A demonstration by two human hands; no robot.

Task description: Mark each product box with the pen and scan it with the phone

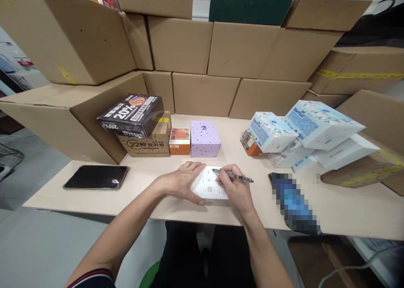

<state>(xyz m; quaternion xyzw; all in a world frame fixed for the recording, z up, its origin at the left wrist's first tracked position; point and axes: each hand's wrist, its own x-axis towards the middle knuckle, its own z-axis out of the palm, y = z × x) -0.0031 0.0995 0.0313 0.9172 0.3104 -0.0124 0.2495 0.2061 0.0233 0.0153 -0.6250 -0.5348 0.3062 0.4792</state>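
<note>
A small white box (210,187) with grey printed marks lies flat near the table's front edge. My left hand (183,182) grips it from the left, thumb at the near edge and fingers at the far side. In my right hand (235,187) a pen (235,176) is pinched, its body slanting to the right. The pen's tip end is over the top of the white box; whether it touches the surface I cannot tell. Just beyond the box stand a lilac box (205,139) and a small orange-and-white box (179,141).
A phone (96,177) lies at the left. Behind it, a black box (134,115) rests on a brown carton (147,142). Tissue packs (322,124) are piled at the right, near a blurred dark-blue object (293,204). Large cardboard boxes (205,94) wall the back.
</note>
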